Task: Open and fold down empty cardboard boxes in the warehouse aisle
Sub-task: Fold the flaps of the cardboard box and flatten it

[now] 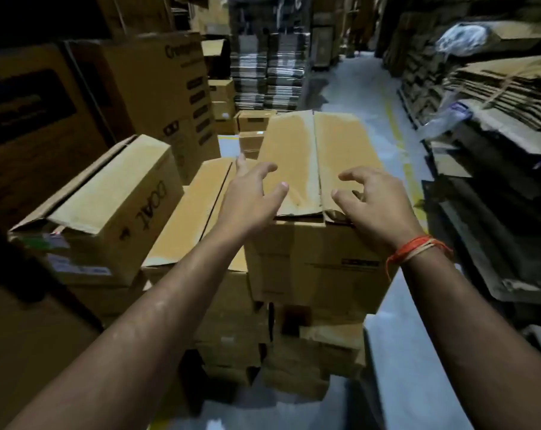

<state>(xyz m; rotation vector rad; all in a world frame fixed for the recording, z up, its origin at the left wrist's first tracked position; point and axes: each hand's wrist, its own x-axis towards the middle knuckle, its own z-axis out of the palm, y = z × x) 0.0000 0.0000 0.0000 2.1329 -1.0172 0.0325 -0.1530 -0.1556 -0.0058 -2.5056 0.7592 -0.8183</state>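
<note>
1. Cardboard box (312, 243), flaps shut, topmost on a stack in the aisle, directly under both hands.
2. Left hand (250, 197) above the box's near-left flap, fingers spread and half curled, gripping nothing.
3. Right hand (371, 206) over the near-right flap, fingers clawed, apparently empty; touching or not, cannot tell.
4. Probably light, being empty; stiff at the walls, flaps worn and bendy.
5. Best hold: the centre seam (317, 169), fingertips under the flap edges.
6. Left of the box, a second stack (188, 212); right of it, flattened cartons (504, 88).

Pale grey floor (365, 88) with yellow line (397, 136) running down dim aisle; flattened cardboard stacks (492, 88) lining right side.
</note>
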